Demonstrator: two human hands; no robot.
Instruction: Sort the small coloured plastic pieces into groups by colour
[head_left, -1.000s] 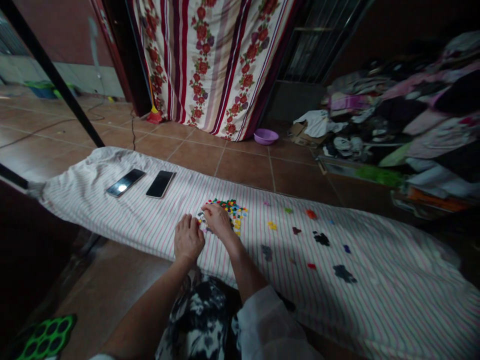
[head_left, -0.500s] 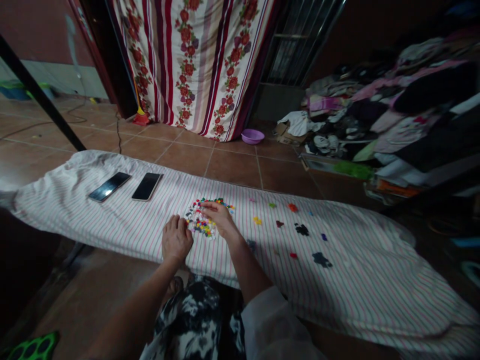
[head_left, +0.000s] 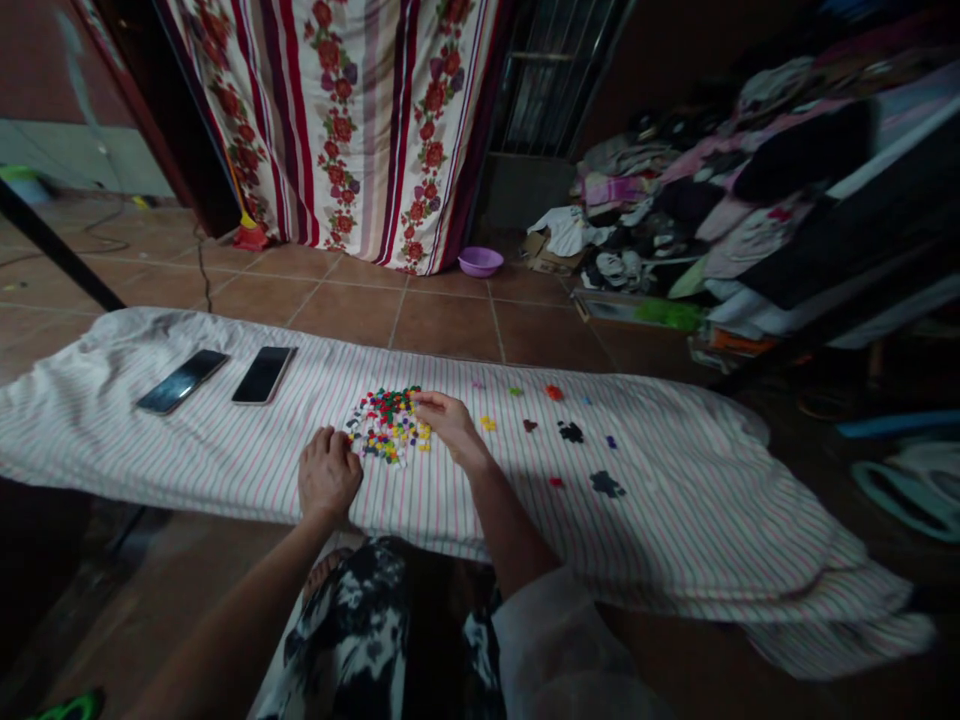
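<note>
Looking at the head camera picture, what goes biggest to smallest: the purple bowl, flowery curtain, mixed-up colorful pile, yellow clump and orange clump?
1. Flowery curtain
2. Mixed-up colorful pile
3. Purple bowl
4. Yellow clump and orange clump: they look about alike, so I won't rank them.

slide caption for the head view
Both hands at a multicoloured pile of pieces on striped cloth, single-colour clusters alongside.

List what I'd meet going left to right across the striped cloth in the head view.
First phone, second phone, left hand, mixed colored pieces, right hand, green pieces, brown pieces, black pieces, dark grey pieces.
</note>
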